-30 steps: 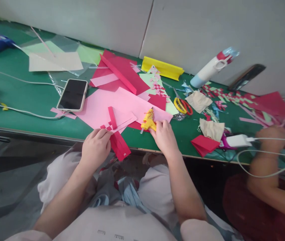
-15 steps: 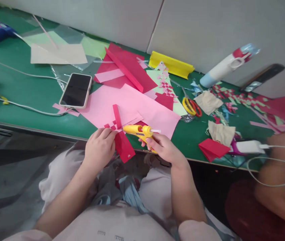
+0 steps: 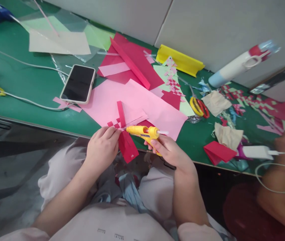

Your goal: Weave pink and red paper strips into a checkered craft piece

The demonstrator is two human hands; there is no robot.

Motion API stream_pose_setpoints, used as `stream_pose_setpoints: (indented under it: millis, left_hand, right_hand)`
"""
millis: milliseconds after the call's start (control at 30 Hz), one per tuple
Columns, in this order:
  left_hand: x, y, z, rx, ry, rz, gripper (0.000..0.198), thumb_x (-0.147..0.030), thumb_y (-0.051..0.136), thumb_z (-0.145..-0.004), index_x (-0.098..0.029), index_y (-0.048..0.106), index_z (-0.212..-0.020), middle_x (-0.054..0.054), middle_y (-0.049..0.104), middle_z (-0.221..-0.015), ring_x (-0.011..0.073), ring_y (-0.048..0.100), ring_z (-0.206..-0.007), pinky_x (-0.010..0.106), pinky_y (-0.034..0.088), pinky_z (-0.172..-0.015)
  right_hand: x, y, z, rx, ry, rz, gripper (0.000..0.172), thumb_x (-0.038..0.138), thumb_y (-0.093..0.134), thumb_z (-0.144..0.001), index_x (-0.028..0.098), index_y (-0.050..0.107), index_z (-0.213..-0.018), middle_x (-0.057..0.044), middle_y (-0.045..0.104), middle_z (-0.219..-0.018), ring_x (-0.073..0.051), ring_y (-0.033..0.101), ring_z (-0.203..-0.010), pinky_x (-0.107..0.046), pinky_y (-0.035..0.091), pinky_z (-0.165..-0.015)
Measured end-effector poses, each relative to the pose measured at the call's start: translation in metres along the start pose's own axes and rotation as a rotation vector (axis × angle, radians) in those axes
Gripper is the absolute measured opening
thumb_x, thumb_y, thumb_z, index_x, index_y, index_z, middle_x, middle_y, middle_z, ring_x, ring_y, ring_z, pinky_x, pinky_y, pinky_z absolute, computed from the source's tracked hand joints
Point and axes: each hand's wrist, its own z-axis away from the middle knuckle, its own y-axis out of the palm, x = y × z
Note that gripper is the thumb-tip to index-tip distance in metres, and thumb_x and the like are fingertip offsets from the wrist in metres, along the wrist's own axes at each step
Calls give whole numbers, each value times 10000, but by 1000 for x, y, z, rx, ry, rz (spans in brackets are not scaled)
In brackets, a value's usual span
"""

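Note:
My right hand (image 3: 169, 151) is closed around a small yellow glue gun (image 3: 144, 131), whose nozzle points left at a woven piece of red and pink paper strips (image 3: 120, 124). My left hand (image 3: 102, 147) pinches that woven piece at the table's front edge, where a folded red strip (image 3: 128, 147) hangs down over the edge. The weave lies on a large pink sheet (image 3: 134, 103).
A phone (image 3: 78, 83) lies face up left of the pink sheet. Red sheets (image 3: 129, 63), a yellow folded paper (image 3: 180, 61), scissors (image 3: 199, 107), a tipped bottle (image 3: 240, 63) and paper scraps cover the green table (image 3: 19, 80). Another person's arm (image 3: 280, 174) is at the right, near a white charger (image 3: 254, 152).
My right hand picked the yellow glue gun up from the table and turned its nozzle left to the woven strips. My left hand stayed on the weave.

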Motion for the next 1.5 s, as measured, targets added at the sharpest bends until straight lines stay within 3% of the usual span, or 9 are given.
stream_pose_setpoints:
  millis: [933,1133,1500]
  left_hand:
    - [0,1,1,-22,13,-8,317,-135,463,-871,-118,647,-1129,106,685,-1044,273,588,-960,410,531,-819]
    - [1,1,1,-3,7,-2,320,-141,459,-876,-130,643,-1137,105,680,-1051,273,585,-967,409,526,-826]
    - [2,1,0,-20,18,-13,312,-128,478,-862,-108,655,-1118,101,681,-1037,270,580,-946,408,529,-820]
  right_hand:
    - [6,-1,1,18,-13,109,427,518,395,-959,183,514,-722,-12,561,-699,-115,547,-609,-244,428,-581]
    - [4,0,0,9,18,25,427,530,404,-953,171,569,-791,-35,597,-772,-116,562,-631,-251,455,-601]
    - [0,-4,0,34,3,-29,449,523,415,-950,164,535,-707,-45,578,-771,-105,546,-627,-242,460,-595]
